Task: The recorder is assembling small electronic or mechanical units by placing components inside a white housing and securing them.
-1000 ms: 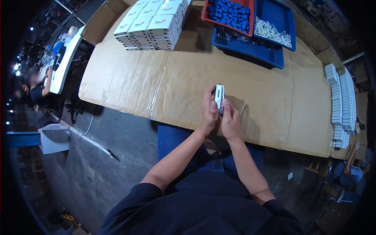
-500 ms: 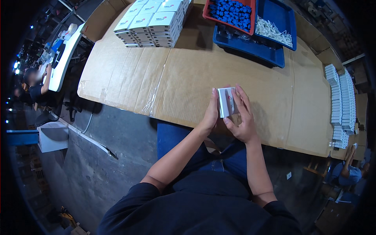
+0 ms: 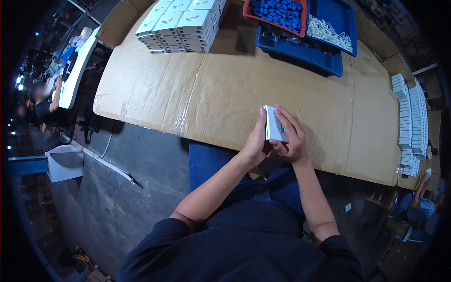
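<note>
Between both palms, just above the near edge of the cardboard-covered table (image 3: 263, 89), I hold a small white box (image 3: 275, 124). My left hand (image 3: 255, 141) presses along its left side, fingers stretched upward. My right hand (image 3: 293, 138) wraps round its right side, with the fingers over the top face and the thumb at its near edge. The box stands tilted, and part of its printed face is covered by my right fingers.
Stacked white boxes (image 3: 195, 21) stand at the far left. A red tray (image 3: 304, 19) of blue pieces and blue trays (image 3: 329, 68), one with white pieces (image 3: 326, 35), sit at the back. More white boxes (image 3: 406, 117) line the right edge. A person (image 3: 44, 105) works at a white table.
My right fingers have slid further over the box and its thumb has tucked in at the near edge. The box has turned slightly; my view has shifted a little.
</note>
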The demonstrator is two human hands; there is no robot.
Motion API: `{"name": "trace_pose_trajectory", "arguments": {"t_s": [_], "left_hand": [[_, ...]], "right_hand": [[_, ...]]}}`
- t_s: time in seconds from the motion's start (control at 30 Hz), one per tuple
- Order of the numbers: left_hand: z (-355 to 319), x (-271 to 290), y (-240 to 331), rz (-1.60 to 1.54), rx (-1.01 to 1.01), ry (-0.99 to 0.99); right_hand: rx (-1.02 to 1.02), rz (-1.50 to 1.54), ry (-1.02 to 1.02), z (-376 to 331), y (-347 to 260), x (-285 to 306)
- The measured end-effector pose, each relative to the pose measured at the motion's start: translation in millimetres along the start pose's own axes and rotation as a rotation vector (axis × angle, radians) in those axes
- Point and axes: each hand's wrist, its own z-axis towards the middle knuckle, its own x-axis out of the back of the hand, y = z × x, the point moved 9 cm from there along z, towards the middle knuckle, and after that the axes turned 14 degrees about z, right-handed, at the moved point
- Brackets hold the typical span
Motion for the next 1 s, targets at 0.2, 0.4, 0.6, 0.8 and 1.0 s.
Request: {"name": "trace_pose_trajectory", "arguments": {"t_s": [0.2,0.4,0.6,0.8,1.0], "left_hand": [[1,2,-3,0.019,0.007,0.010],[12,3,-2,0.265,-0.359,-0.082],[19,12,16,0.425,-0.533,0.057],[46,31,27,0.266,-0.481,0.046],[42,24,31,0.374,-0.549,0.024]], "right_hand": [[-0.010,0.039,0.059,-5,3,-1],[-0.273,0.534,0.369,-14,28,4],[-0.441,0.624,0.436,-9,37,-3],[-0.388,0.402,0.310,-15,36,1],[-0.315,0.145,0.195,-23,32,-9]]}}
